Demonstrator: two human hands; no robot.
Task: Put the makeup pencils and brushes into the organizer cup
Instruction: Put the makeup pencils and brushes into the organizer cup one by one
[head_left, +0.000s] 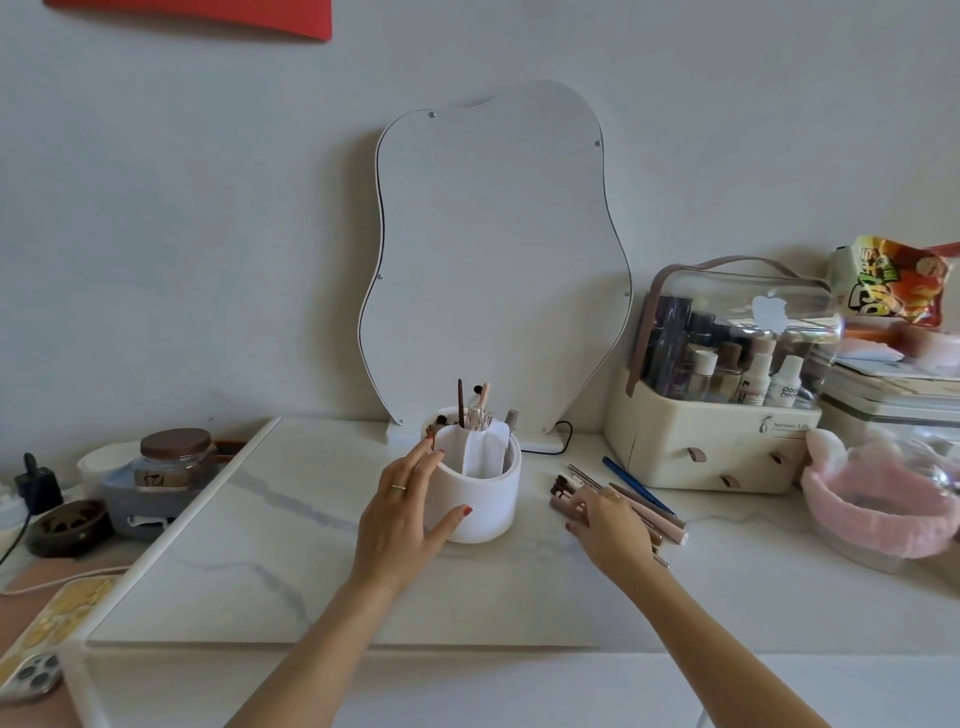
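Observation:
A white round organizer cup (485, 506) with inner dividers stands on the marble top in front of the mirror. A few pencils and brushes (474, 410) stick up from its far compartment. My left hand (402, 512) rests against the cup's left side, fingers straight and thumb on its front. To the right of the cup lies a loose pile of makeup pencils and brushes (641, 506). My right hand (608, 522) lies over the near end of that pile, fingers bent down onto the pencils; whether it grips any is hidden.
A wavy mirror (493, 260) leans on the wall behind the cup. A cream cosmetics box (711, 452) with a clear lid sits at right, a pink headband (878, 504) beyond it. Jars and a dark bowl (67, 527) stand at left, a phone (31, 678) at bottom left.

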